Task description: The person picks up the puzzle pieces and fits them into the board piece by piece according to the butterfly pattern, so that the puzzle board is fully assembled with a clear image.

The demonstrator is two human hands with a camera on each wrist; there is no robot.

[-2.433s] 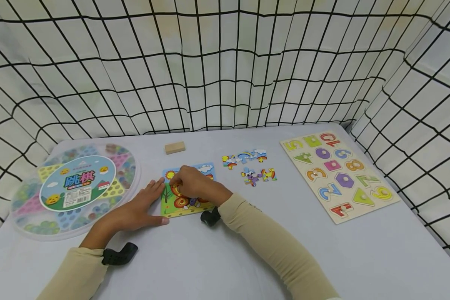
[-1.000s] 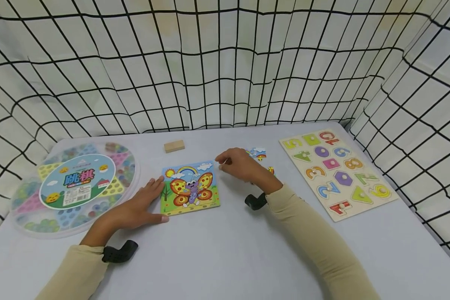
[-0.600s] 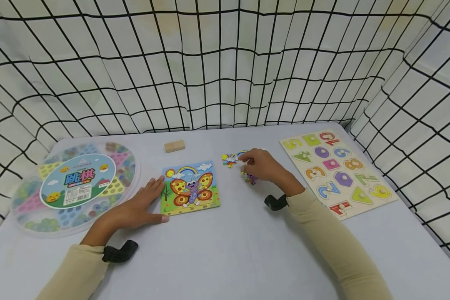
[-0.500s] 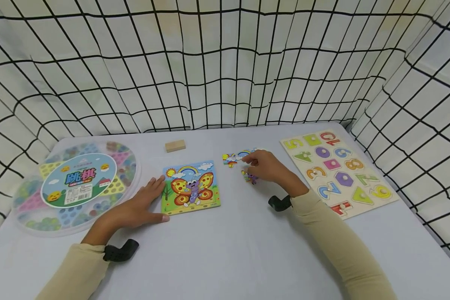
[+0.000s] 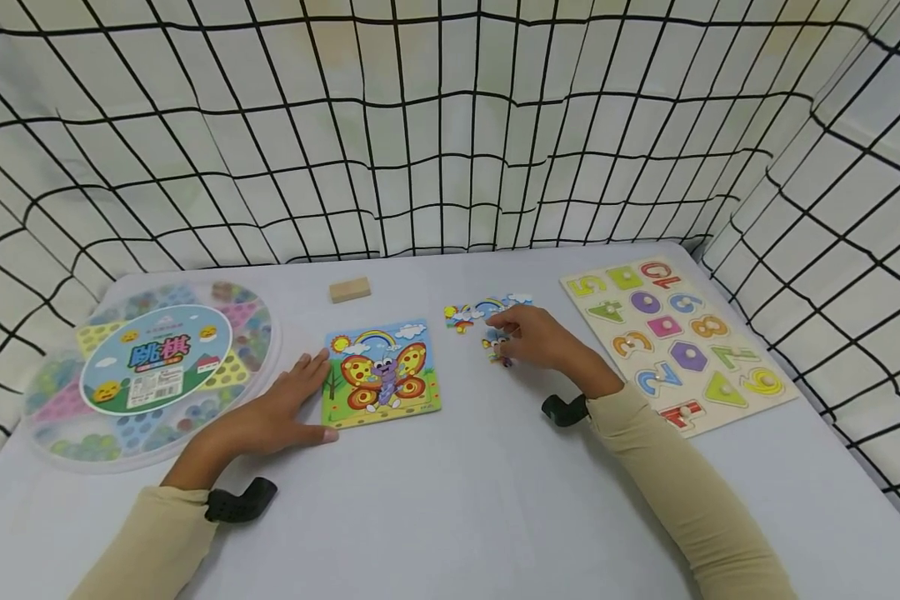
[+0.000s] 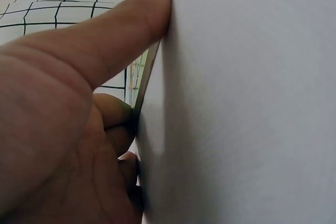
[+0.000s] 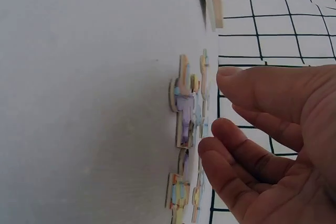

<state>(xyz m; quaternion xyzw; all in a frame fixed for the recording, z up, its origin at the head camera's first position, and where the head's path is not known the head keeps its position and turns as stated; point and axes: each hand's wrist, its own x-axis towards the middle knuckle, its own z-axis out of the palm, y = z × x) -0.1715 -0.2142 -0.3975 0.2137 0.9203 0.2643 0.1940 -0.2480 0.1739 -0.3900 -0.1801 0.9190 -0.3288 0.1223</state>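
Observation:
The square butterfly jigsaw puzzle lies flat on the table, its picture fully in view. My left hand rests at its left side with fingers spread, fingertips and thumb by the board's edge. My right hand hovers over loose jigsaw pieces, thumb and fingers apart with nothing between them. Beneath it are a purple character piece and a yellow-and-orange piece, which the hand hides in the head view. Just beyond, a rainbow-and-sky strip of pieces is partly covered by the fingers.
At the left sits a round, clear-lidded Chinese checkers set. A small wooden block lies behind the puzzle. A wooden number-and-shape peg board is on the right, near my right forearm. Black netting surrounds the table's back and sides.
My right hand has left the puzzle's picture and moved right to the loose pieces, then only slightly shifted there. The left hand has stayed by the board.

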